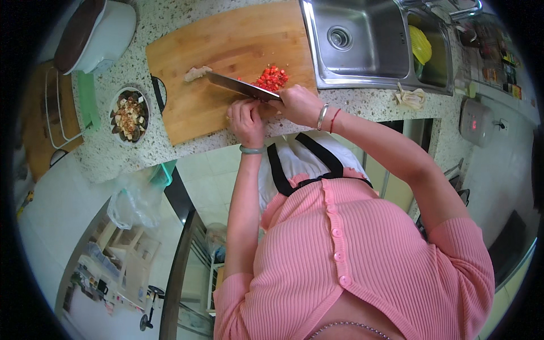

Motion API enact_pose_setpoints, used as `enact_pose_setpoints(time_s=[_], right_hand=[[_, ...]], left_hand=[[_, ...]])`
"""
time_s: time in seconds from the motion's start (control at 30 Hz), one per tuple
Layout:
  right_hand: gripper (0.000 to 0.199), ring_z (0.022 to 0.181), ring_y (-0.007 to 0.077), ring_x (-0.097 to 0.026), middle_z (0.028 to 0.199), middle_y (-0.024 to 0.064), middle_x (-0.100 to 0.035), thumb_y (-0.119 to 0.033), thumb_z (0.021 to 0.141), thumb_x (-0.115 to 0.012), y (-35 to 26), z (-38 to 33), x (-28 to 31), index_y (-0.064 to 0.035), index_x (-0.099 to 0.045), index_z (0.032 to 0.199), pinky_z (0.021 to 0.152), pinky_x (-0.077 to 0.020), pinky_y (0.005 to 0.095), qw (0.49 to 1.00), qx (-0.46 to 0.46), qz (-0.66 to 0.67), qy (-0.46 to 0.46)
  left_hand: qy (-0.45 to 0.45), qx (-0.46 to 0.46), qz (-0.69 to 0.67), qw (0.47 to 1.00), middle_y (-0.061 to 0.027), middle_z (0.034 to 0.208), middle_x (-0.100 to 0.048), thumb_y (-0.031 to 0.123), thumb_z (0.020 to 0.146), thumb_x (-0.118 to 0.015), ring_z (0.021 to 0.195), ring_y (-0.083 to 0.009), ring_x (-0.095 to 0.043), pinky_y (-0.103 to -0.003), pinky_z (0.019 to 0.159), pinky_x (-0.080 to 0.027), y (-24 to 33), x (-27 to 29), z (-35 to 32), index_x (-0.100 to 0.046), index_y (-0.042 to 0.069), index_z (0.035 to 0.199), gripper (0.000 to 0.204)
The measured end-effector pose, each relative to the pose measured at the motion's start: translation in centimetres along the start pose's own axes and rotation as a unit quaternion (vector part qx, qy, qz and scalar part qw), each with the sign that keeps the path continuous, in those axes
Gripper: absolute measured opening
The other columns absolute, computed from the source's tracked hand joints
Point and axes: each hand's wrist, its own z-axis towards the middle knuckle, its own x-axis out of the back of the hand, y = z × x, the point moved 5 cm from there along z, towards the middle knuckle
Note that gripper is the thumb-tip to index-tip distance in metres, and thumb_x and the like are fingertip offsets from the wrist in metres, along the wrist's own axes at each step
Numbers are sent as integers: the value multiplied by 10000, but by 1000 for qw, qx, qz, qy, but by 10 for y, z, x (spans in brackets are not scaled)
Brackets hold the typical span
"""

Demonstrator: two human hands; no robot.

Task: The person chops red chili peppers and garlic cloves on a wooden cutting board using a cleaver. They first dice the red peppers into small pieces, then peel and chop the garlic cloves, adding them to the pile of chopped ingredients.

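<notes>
My right hand (300, 106) grips the handle of a kitchen knife (241, 86), a broad-bladed one. Its blade slants to the far left over the wooden cutting board (198, 48). My left hand (246, 120) lies close to the near side of the blade with its fingers curled down on the board. Whatever those fingers press on is hidden by them and by the knife. A small heap of chopped red chili (273, 79) rests just beyond the blade. Near the knife's tip is a pale, knobbly piece of food (196, 73), possibly ginger.
Left of the board stands a white bowl (130, 116) of dark and pale chopped food. A white container with a brown top (101, 37) is farther left. The steel sink (362, 79) adjoins the board's right, with a yellow-green item (419, 45) inside. A crumpled cloth (409, 97) lies at its front edge.
</notes>
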Motion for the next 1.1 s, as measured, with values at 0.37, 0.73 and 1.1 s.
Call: enact_pose_setpoints(time_s=[0.37,0.73,1.1], right_hand=[[315,689,423,-620,715,256,-615,-289,921,-591,-1,-10,20,16,-660,882,626,-495,490,998,34,-26,37],[338,729,430,-637,748,259,-638,-289,933,-554,7,-32,7,7,-658,809,660,-506,506,1000,-8,-1,13],[233,761,388,-667,800,219,-672,-207,915,-534,-17,-30,23,-24,-664,853,687,-527,482,993,13,-109,-33]], left_hand=[[0,13,7,1000,-89,940,-622,89,806,-711,907,-299,-569,-408,795,-449,-2,0,-3,-629,72,892,120],[3,-3,26,1000,-82,921,-621,83,784,-739,876,-283,-574,-398,777,-446,-5,2,-4,-616,74,842,137],[20,17,16,1000,-88,878,-627,60,759,-744,843,-299,-576,-397,763,-447,-4,2,-3,-614,65,809,139]])
